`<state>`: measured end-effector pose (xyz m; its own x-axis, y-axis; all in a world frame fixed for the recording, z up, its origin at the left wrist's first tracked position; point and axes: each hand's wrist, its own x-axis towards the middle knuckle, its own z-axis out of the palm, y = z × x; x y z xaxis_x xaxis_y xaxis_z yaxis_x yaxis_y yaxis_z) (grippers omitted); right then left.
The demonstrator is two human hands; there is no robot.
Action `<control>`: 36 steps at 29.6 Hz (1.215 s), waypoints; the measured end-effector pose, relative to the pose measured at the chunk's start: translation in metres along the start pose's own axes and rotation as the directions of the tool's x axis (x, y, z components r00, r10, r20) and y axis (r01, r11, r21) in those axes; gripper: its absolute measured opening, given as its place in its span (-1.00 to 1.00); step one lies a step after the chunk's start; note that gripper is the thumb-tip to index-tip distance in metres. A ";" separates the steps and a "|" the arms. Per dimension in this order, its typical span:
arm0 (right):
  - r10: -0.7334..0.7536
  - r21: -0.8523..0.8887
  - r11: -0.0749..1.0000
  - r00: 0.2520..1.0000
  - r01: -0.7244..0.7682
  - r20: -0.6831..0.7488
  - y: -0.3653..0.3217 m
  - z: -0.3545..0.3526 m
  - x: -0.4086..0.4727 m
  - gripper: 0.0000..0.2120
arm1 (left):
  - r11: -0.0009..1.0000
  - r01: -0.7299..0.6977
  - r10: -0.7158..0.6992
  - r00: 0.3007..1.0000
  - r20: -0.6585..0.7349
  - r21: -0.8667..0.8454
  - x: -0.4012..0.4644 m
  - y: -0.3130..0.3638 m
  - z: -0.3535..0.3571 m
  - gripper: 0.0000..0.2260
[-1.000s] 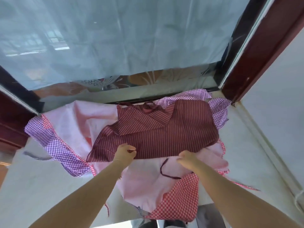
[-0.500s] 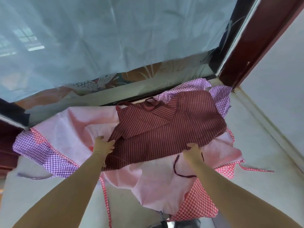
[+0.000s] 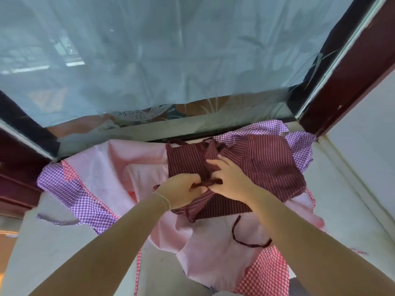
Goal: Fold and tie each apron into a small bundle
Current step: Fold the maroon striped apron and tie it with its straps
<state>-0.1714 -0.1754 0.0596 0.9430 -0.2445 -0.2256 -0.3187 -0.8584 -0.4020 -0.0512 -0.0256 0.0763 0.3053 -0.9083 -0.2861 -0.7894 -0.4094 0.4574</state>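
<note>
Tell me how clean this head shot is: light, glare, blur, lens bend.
Head view: soft daylight comes through the sheer curtain, which is hazy with pale bright patches at left; only faint shadows on the maroon striped apron; left hand and right hand are slightly soft; wide-angle bend splays the window frame outward; frame corners blur.

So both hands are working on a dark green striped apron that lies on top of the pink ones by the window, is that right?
Not quite: the striped apron is dark red with thin white stripes, not green, as the head view shows. The rest holds: the left hand and right hand are both on it, at its dark tie, and it lies on the pink aprons by the window.
</note>
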 end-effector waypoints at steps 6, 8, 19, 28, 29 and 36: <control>0.083 0.134 0.989 0.983 -0.061 -0.161 0.002 -0.077 -0.012 -0.70 | 0.951 0.308 -0.295 0.931 -0.215 0.028 0.003 -0.016 -0.028 -0.86; 0.009 0.009 1.000 0.987 -0.007 -0.158 0.007 -0.103 -0.011 -0.76 | 0.937 0.345 -0.334 0.849 -0.409 -0.049 0.007 -0.017 -0.040 -0.80; 0.283 0.666 0.738 0.846 0.108 -0.451 0.027 -0.183 -0.016 -0.81 | 0.675 -0.116 -0.367 0.804 -0.468 -0.729 0.021 0.011 -0.093 -0.83; -0.011 0.296 0.955 0.989 -0.033 0.148 0.022 -0.185 -0.039 -0.82 | 0.550 -0.120 -0.396 0.834 -0.385 -0.826 0.025 0.033 -0.101 -0.66; -0.004 0.273 0.961 0.991 -0.032 0.132 0.022 -0.186 -0.039 -0.88 | 0.534 -0.113 -0.376 0.856 -0.356 -0.838 0.024 0.034 -0.097 -0.50; 0.019 0.804 0.588 0.991 0.093 -0.129 0.003 -0.212 -0.065 -0.78 | 0.708 -0.024 0.019 1.000 -0.015 -0.706 0.042 0.041 -0.042 -0.53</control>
<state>-0.2131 -0.2577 0.2615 0.9411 -0.3172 -0.1173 -0.1765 -0.1650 -0.9704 -0.0485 -0.0841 0.1190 0.2985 -0.9169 -0.2649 -0.1899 -0.3291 0.9250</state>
